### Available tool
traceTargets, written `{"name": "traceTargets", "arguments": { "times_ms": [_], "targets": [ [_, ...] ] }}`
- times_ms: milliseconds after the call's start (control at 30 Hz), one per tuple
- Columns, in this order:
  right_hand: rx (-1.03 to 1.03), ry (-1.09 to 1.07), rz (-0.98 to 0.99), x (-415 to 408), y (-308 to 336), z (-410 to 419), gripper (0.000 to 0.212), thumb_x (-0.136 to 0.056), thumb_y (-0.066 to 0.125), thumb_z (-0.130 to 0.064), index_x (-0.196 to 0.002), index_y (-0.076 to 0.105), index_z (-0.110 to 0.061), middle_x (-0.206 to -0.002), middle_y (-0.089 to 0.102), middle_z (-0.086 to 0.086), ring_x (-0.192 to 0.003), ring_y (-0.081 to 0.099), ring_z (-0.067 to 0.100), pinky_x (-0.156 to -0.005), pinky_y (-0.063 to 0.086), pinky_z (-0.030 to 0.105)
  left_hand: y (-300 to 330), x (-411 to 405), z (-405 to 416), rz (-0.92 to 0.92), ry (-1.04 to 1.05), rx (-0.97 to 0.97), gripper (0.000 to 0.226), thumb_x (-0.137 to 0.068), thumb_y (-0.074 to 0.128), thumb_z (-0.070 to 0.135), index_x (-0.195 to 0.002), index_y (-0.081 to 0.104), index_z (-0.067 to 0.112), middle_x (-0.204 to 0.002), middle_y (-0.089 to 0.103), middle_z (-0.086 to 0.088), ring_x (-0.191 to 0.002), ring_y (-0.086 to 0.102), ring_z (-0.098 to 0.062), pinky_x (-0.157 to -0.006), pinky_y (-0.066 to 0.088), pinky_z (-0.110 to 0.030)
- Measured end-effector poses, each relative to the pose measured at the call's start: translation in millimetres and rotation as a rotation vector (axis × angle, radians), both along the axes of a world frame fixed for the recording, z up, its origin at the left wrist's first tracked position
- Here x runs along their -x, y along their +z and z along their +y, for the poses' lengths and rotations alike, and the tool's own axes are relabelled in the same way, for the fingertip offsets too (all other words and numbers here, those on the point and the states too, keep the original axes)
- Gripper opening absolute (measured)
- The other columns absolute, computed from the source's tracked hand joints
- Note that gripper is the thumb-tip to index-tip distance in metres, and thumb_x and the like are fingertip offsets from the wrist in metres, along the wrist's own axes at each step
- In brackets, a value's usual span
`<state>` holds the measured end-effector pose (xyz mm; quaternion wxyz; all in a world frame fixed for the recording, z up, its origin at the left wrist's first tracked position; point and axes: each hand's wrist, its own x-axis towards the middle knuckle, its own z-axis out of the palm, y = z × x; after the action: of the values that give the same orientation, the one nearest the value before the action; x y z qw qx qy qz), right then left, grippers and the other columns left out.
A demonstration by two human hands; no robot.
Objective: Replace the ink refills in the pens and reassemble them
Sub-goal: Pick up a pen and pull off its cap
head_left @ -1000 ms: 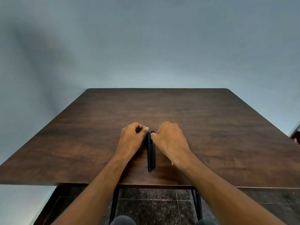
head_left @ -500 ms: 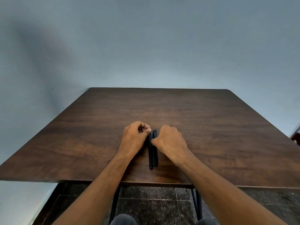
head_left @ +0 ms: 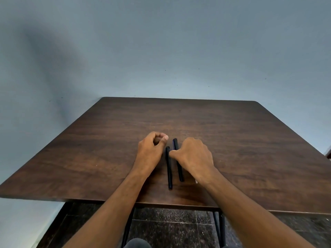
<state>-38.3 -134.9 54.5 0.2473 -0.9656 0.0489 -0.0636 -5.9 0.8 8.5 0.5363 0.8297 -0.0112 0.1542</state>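
1. Two dark pens lie on the brown wooden tabletop [head_left: 250,140], near the middle of its near edge, both running roughly from the near edge toward the far edge.
2. The left pen [head_left: 169,169] lies free on the wood, its near end closer to the near edge than that of the other pen.
3. The right pen [head_left: 177,158] lies just beside it with a narrow gap between them, its far end reaching further toward the far edge.
4. The left hand [head_left: 152,151] rests on the tabletop just left of the pens, its fingers curled into a loose fist and the thumb laid against the forefinger; it holds nothing that can be seen.
5. The right hand [head_left: 195,156] sits over the right pen, knuckles up, with the thumb tip at the pen's left side; the fingers curl down on the far side, and whether they pinch the pen cannot be told for sure.
6. A small pale object [head_left: 196,181] shows just beside the right wrist on the wood; what it is cannot be told.
7. Beyond the far edge stands a plain grey-blue wall [head_left: 161,51].
8. Under the near edge, dark table legs [head_left: 217,230] and a dark speckled tiled floor [head_left: 170,228] are visible.
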Motion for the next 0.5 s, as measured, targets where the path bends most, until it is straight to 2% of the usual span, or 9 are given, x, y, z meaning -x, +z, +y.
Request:
{"name": "traceTargets", "arguments": {
  "times_ms": [100, 167, 233, 333, 433, 500],
  "targets": [
    [0.006, 0.039, -0.035, 1.7, 7.2, -0.7, 0.031, -0.078, 0.073, -0.036, -0.061, 0.056, -0.017, -0.06, 0.059, -0.001, -0.052, 0.057, 0.015, -0.047, 0.042, 0.028, 1.8, -0.3, 2.1, 0.0, -0.031, 0.12, 0.028, -0.096, 0.055, 0.054, -0.104, 0.069, 0.03, -0.083, 0.072, 0.008, -0.081, 0.063, 0.008, -0.074, 0.044, -0.018],
    [0.032, 0.082, -0.049, 0.9, 10.8, 0.6, 0.027, -0.079, 0.069, -0.03, -0.064, 0.05, -0.018, -0.064, 0.058, 0.0, -0.054, 0.055, 0.015, -0.045, 0.037, 0.027, 3.8, 0.8, 3.3, -0.013, -0.07, 0.184, 0.037, -0.093, 0.057, 0.058, -0.09, 0.072, 0.024, -0.08, 0.073, 0.006, -0.074, 0.063, 0.006, -0.076, 0.046, -0.023],
    [0.033, 0.121, -0.069, 0.6, 11.2, 1.9, 0.024, -0.082, 0.065, -0.026, -0.072, 0.044, -0.02, -0.072, 0.058, 0.001, -0.059, 0.053, 0.015, -0.049, 0.038, 0.028, 6.1, 3.6, 4.5, -0.027, -0.108, 0.232, 0.046, -0.089, 0.057, 0.06, -0.076, 0.072, 0.018, -0.076, 0.073, 0.004, -0.067, 0.061, 0.005, -0.072, 0.045, -0.021],
    [0.009, 0.164, -0.093, 0.1, 8.4, 2.7, 0.02, -0.086, 0.064, -0.025, -0.079, 0.045, -0.022, -0.079, 0.06, 0.002, -0.065, 0.055, 0.017, -0.055, 0.044, 0.03, 7.8, 6.0, 5.8, -0.041, -0.158, 0.289, 0.039, -0.097, 0.058, 0.045, -0.078, 0.072, 0.014, -0.072, 0.073, 0.004, -0.065, 0.058, 0.001, -0.063, 0.046, -0.013],
    [-0.107, 0.148, -0.126, 0.4, 5.7, 2.2, 0.012, -0.086, 0.066, -0.023, -0.089, 0.057, -0.015, -0.082, 0.065, 0.004, -0.071, 0.063, 0.022, -0.063, 0.057, 0.038, 8.0, 5.7, 6.8, -0.032, -0.148, 0.28, 0.031, -0.102, 0.056, 0.03, -0.083, 0.073, 0.013, -0.074, 0.072, 0.002, -0.067, 0.056, -0.005, -0.062, 0.046, -0.016],
    [-0.225, 0.142, -0.135, 1.9, 3.2, 1.5, 0.012, -0.085, 0.07, -0.024, -0.092, 0.064, -0.016, -0.079, 0.066, 0.001, -0.067, 0.065, 0.017, -0.063, 0.06, 0.037, 7.3, 5.4, 6.6, -0.031, -0.14, 0.263, 0.03, -0.103, 0.054, 0.027, -0.083, 0.073, 0.014, -0.076, 0.072, 0.001, -0.067, 0.056, -0.005, -0.062, 0.045, -0.017]
  ]
}}
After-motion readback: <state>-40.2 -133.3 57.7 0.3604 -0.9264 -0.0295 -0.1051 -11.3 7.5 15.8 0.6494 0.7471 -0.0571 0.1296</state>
